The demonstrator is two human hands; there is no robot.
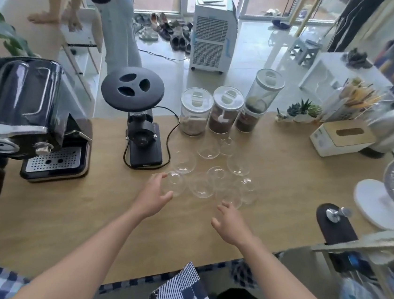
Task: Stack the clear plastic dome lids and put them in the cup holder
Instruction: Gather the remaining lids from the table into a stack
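Several clear plastic dome lids [207,165] lie spread singly on the middle of the wooden table [84,222]. My left hand [155,193] is open, its fingers curved around the nearest-left dome lid [175,183], touching or almost touching it. My right hand [228,223] is open with fingers apart, just short of the nearest-right dome lid [228,197]. A clear-walled holder [364,242] at the lower right edge is partly cut off; whether it is the cup holder I cannot tell.
An espresso machine [23,114] stands at the left, a black grinder [140,123] behind the lids, three jars [222,113] at the back. A small fan [392,193], a tamper on a black mat [335,221] and a tissue box [339,138] stand at the right. A person stands beyond the table.
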